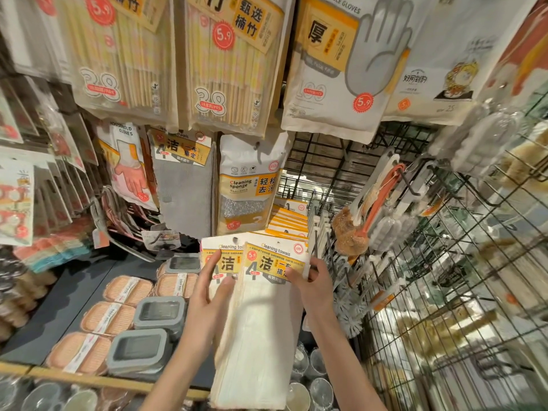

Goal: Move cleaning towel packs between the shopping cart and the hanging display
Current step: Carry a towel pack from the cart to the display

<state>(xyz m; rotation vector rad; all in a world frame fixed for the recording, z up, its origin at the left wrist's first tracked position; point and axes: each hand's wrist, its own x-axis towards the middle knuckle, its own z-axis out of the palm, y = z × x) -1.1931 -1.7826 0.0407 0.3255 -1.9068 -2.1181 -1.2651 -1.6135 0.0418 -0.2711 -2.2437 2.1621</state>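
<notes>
Two cream cleaning towel packs with yellow header cards hang low in the display, side by side. My left hand (pixel 207 295) holds the left pack (pixel 221 262), thumb and fingers spread over its header card. The front pack (pixel 261 327) is pinched at the right edge of its header by my right hand (pixel 314 284). More packs of the same kind (pixel 289 221) hang in a row behind them. A grey towel pack (pixel 182 185) hangs higher up. No shopping cart is in view.
Chopstick packs (pixel 228 63) and glove packs (pixel 341 69) hang overhead. A cleaning sponge pack (pixel 247 185) hangs just above the towels. Brushes (pixel 364 215) hang on a wire grid (pixel 444 262) to the right. Soap boxes (pixel 139 333) lie on the shelf below left, glasses (pixel 308 378) beneath.
</notes>
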